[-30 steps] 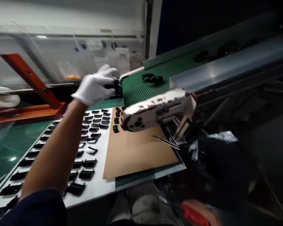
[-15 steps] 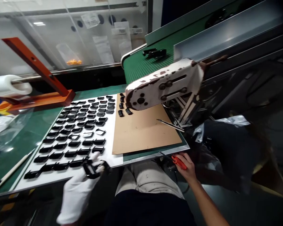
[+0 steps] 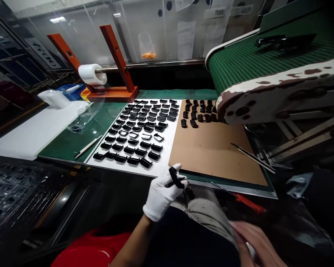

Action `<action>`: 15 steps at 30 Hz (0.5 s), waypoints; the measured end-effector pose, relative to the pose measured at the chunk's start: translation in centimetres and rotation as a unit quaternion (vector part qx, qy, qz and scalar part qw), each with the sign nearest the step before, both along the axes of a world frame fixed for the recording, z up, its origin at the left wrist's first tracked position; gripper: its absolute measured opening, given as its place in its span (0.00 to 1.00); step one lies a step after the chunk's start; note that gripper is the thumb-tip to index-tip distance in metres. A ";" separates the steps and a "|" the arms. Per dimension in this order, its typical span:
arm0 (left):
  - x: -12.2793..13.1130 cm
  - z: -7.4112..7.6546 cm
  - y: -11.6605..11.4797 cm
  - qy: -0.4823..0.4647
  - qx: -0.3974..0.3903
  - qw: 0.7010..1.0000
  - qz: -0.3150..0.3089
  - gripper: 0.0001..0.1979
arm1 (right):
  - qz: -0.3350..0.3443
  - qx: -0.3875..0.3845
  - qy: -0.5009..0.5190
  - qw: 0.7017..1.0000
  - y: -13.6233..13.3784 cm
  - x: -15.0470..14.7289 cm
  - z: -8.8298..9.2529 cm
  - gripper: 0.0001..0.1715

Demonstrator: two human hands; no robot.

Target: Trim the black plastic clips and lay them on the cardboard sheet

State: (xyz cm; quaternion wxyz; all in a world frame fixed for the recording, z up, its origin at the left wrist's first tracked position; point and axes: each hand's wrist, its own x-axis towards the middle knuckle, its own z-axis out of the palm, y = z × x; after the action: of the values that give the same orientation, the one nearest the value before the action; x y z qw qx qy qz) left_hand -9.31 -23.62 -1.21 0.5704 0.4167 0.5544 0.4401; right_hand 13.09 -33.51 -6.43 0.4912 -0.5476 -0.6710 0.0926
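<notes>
White-gloved left fingers (image 3: 177,167) hold a black part (image 3: 175,178); right fingers (image 3: 254,233) are blurred, grip I cannot tell

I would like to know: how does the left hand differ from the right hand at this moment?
The left hand wears a white glove; the right hand is bare.
The left hand is gripping a black part; what the right hand holds, if anything, is unclear.
The left hand is wholly in view, while the right hand is cut off by the picture's bottom edge.

Shared: both are at the near side of the table.
</notes>
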 end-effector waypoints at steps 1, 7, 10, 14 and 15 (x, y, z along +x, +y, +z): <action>0.3 0.1 -0.3 -0.029 -0.010 0.999 -0.014 0.21 | 0.058 0.012 -0.005 0.998 1.2 -0.9 1.1 0.23; 0.7 0.2 -1.2 -0.176 -0.023 0.976 -0.128 0.19 | 0.199 0.044 -0.061 0.977 6.2 -1.4 6.1 0.26; 0.7 0.4 -1.0 -0.158 -0.010 0.974 -0.163 0.20 | 0.245 0.052 -0.111 0.962 6.1 -0.7 8.3 0.25; 1.3 0.3 -0.9 -0.195 -0.019 0.971 -0.138 0.19 | 0.283 0.034 -0.216 0.934 6.0 -0.4 9.6 0.25; 1.6 0.3 -0.9 -0.231 -0.040 0.963 -0.131 0.19 | 0.289 0.029 -0.231 0.929 6.1 -0.3 9.5 0.25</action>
State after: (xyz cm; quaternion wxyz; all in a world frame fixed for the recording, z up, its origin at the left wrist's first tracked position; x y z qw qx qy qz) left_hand -7.72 -24.53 -0.94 0.7516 0.3495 0.3656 0.4234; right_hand 12.81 -27.44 3.09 0.2903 -0.3217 -0.8975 0.0823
